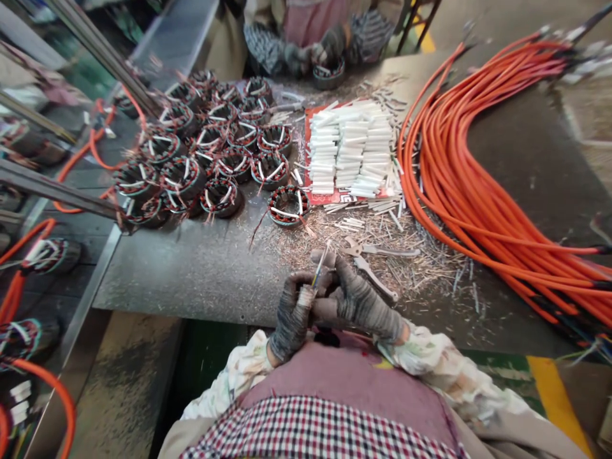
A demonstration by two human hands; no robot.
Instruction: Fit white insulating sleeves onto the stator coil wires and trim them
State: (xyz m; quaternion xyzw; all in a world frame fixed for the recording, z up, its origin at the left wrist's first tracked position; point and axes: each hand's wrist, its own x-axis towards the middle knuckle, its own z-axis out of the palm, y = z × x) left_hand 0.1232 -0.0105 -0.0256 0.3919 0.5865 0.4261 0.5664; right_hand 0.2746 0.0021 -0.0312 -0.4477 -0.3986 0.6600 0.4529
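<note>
From my remote seat I see both gloved hands meeting at 6 o'clock in the head view, just over the near edge of the metal table (pixel 191 274). My left hand (pixel 291 315) is curled closed around the lower end of a thin wire bundle (pixel 319 269). My right hand (pixel 358 299) is also closed, its fingertips pinching the same bundle just beside the left. The bundle stands tilted, its free tip pointing toward 12 o'clock.

Just at 2 o'clock from the hands, a pair of metal cutters (pixel 377 275) lies flat among a litter of wire scraps (pixel 421 252). A single wound stator (pixel 288 206) sits at 11 o'clock from the hands, apart from the crowded group of stators (pixel 210 153) further out at 10 o'clock. White sleeves (pixel 351 150) are stacked in rows at 12 o'clock. A thick sweep of orange cables (pixel 478 191) curves across the 2 to 3 o'clock side.

At the far edge, at 12 o'clock, another person's gloved hands (pixel 310 54) are at a stator (pixel 329 75); I cannot tell their grip.
</note>
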